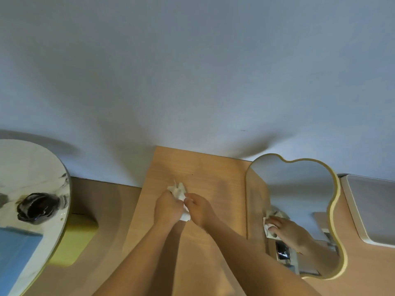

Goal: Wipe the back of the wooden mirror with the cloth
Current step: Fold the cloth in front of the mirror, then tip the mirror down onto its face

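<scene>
Wooden mirror back (205,180) is lying flat on the table (102,210), reaching to the wall (192,71). Both hands are gripping a crumpled white cloth (178,192) over it: left hand (167,208) and right hand (199,209) are each closing around it. Another mirror (299,210), wavy-edged, is standing just right.

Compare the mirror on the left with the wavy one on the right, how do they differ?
The left mirror has a smooth rounded outline and a thin dark edge; the wavy mirror has a lobed outline and a yellowish frame. The left mirror is cut off by the picture's edge; the wavy mirror shows whole and reflects a hand holding a cloth. Both stand against the wall.
</scene>
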Demonstrator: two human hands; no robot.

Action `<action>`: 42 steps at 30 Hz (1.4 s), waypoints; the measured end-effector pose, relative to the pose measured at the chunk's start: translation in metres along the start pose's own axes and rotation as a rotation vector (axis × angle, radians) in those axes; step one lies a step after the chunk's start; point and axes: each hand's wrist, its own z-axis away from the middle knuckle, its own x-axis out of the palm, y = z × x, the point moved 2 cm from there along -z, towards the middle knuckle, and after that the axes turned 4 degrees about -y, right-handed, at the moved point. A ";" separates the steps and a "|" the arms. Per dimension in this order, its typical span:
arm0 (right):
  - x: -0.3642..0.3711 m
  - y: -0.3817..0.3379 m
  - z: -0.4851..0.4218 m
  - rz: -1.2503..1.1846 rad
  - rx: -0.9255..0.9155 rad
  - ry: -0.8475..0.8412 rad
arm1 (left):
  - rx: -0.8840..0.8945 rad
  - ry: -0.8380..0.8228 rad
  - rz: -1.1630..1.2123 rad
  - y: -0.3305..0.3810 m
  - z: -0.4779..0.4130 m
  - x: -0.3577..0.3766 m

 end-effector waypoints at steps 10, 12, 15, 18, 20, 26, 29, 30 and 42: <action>-0.066 0.000 0.127 -0.856 -0.059 -0.001 | 0.482 -0.146 0.016 0.090 0.148 0.026; -0.089 0.007 0.159 -1.015 -0.153 0.027 | 0.602 -0.298 0.009 0.112 0.185 0.037; -0.126 0.017 0.206 -1.125 -0.251 0.071 | 0.778 -0.478 0.009 0.141 0.241 0.055; -0.168 0.031 0.250 -1.130 -0.319 0.134 | 0.942 -0.463 0.016 0.171 0.288 0.080; -0.200 0.044 0.275 -1.157 -0.349 0.174 | 1.047 -0.439 0.036 0.193 0.317 0.100; -0.297 0.099 0.311 -1.431 -0.268 0.253 | 1.035 -0.092 0.117 0.228 0.334 0.172; -0.331 0.135 0.303 -1.525 -0.183 0.264 | 0.834 0.131 -0.244 0.228 0.294 0.202; -0.337 0.147 0.298 -1.552 -0.142 0.256 | 0.774 0.180 -0.393 0.227 0.282 0.212; -0.310 0.198 0.219 -1.530 0.174 0.082 | 0.454 0.405 -0.875 0.220 0.225 0.273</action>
